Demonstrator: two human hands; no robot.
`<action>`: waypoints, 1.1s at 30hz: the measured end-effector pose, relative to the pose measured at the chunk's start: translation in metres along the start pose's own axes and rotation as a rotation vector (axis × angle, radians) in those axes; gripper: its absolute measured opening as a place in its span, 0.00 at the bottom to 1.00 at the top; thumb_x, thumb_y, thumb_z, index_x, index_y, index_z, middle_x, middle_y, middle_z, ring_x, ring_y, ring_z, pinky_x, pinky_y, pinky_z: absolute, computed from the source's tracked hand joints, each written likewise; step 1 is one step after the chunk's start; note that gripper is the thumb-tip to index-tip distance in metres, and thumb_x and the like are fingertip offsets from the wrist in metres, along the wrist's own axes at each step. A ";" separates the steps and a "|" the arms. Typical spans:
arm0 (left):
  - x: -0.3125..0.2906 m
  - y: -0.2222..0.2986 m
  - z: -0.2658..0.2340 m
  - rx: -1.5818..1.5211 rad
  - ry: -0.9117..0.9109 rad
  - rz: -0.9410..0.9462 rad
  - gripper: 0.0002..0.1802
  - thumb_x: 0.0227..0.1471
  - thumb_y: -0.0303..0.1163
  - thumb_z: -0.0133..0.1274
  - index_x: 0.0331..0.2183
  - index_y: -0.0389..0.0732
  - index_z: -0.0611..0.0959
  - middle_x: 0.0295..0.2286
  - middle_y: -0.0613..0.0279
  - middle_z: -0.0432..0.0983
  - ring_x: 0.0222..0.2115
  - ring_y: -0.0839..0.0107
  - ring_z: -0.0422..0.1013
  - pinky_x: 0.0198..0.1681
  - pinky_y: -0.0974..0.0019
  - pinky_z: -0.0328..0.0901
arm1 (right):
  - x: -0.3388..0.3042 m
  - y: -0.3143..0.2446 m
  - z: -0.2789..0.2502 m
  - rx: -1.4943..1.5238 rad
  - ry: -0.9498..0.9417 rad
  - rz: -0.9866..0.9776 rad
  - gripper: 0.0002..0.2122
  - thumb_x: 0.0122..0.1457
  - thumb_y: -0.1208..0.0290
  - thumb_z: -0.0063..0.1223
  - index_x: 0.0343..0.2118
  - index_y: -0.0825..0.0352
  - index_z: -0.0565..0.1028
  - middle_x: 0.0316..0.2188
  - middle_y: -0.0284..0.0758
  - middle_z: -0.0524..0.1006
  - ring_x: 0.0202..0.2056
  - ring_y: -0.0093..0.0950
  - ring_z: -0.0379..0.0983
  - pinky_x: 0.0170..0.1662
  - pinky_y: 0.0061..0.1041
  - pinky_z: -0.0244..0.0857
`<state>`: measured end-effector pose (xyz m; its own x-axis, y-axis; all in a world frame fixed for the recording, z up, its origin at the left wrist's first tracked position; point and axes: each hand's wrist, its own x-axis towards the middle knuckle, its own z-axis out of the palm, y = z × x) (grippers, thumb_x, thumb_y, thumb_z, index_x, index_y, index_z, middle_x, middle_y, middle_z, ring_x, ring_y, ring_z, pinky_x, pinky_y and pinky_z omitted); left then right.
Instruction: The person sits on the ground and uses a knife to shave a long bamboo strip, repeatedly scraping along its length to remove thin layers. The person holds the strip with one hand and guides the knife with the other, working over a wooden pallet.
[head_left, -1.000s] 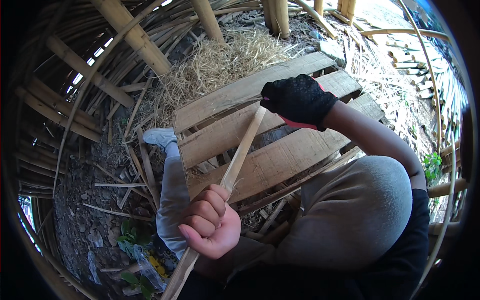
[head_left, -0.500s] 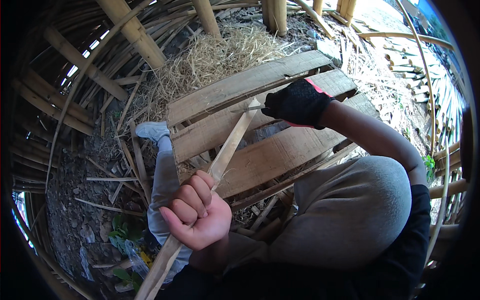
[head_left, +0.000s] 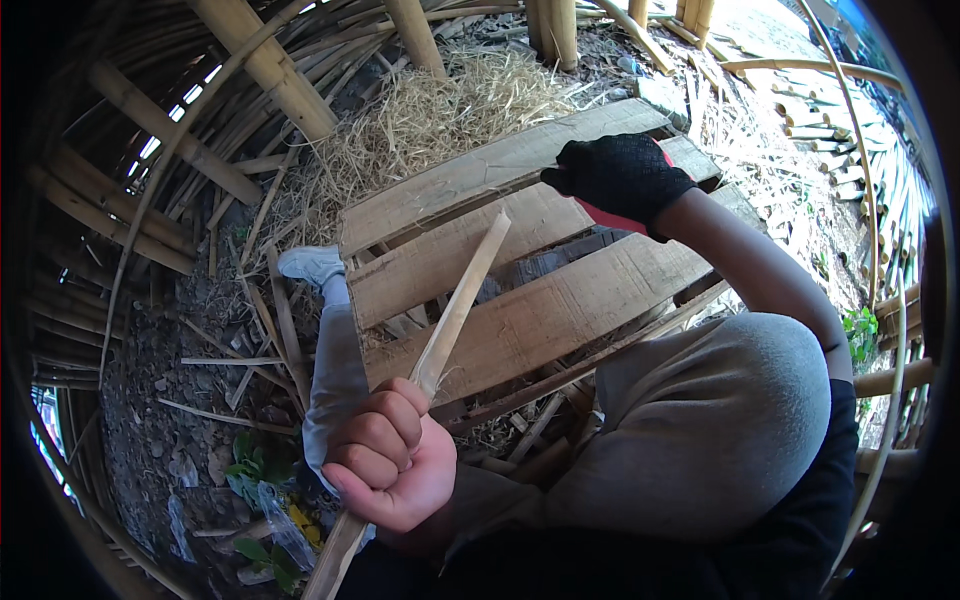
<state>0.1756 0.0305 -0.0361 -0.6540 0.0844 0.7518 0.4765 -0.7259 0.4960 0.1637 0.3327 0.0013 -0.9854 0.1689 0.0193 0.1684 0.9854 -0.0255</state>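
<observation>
My bare left hand (head_left: 385,455) is wrapped round a long pale bamboo strip (head_left: 462,302). The strip slants up over a slatted wooden platform (head_left: 560,320), and its far end narrows to a point. Beyond and to the right of that tip, my right hand (head_left: 625,180), in a black glove with red on it, is closed above the far slats. A thin knife blade shows from this hand in the earlier picture; now the glove hides it. A gap lies between the right hand and the strip.
A heap of pale shavings (head_left: 440,130) lies behind the platform. Bamboo posts (head_left: 265,65) stand at the far left. Cut bamboo poles (head_left: 850,170) are stacked at the far right. Loose sticks (head_left: 225,415) and clear plastic (head_left: 285,525) litter the ground at left.
My right hand has moved away from the strip's tip, up and to the right, and the blade no longer crosses it. My left hand keeps its grip, shifted slightly lower.
</observation>
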 end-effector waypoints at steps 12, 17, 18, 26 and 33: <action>-0.006 -0.011 0.008 -0.020 0.085 -0.016 0.29 0.69 0.41 0.28 0.13 0.53 0.54 0.12 0.74 0.47 0.14 0.78 0.43 0.25 0.68 0.44 | 0.025 0.009 0.064 -0.085 0.028 -0.379 0.16 0.67 0.53 0.42 0.43 0.59 0.78 0.29 0.41 0.80 0.33 0.41 0.80 0.36 0.39 0.73; -0.008 -0.012 0.005 -0.021 0.102 -0.003 0.29 0.69 0.42 0.28 0.13 0.53 0.54 0.12 0.74 0.47 0.14 0.78 0.43 0.25 0.68 0.44 | -0.002 -0.039 0.037 0.019 0.009 -0.505 0.15 0.68 0.56 0.41 0.45 0.56 0.79 0.31 0.40 0.81 0.34 0.40 0.80 0.37 0.40 0.73; -0.008 -0.013 0.005 -0.028 0.102 -0.010 0.29 0.69 0.42 0.28 0.13 0.53 0.54 0.12 0.74 0.47 0.14 0.78 0.43 0.25 0.68 0.44 | 0.004 -0.031 0.043 -0.016 0.016 -0.451 0.16 0.68 0.55 0.41 0.44 0.56 0.79 0.31 0.41 0.81 0.34 0.41 0.80 0.37 0.40 0.73; 0.001 0.015 0.000 -0.065 0.101 -0.048 0.29 0.69 0.42 0.27 0.13 0.52 0.55 0.12 0.74 0.47 0.14 0.78 0.43 0.25 0.68 0.43 | 0.002 -0.027 0.033 0.104 -0.116 -0.330 0.19 0.68 0.52 0.40 0.40 0.58 0.81 0.34 0.42 0.82 0.37 0.43 0.79 0.43 0.41 0.72; -0.010 -0.016 -0.007 -0.110 0.074 -0.033 0.29 0.69 0.42 0.27 0.13 0.52 0.55 0.12 0.74 0.47 0.14 0.78 0.43 0.25 0.67 0.44 | -0.008 -0.030 0.046 0.032 0.040 -0.456 0.13 0.65 0.60 0.46 0.49 0.44 0.78 0.31 0.33 0.79 0.32 0.36 0.79 0.33 0.37 0.73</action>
<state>0.1710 0.0366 -0.0547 -0.7120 0.0616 0.6995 0.3891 -0.7946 0.4660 0.1656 0.3008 -0.0444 -0.9569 -0.2808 0.0742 -0.2839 0.9582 -0.0359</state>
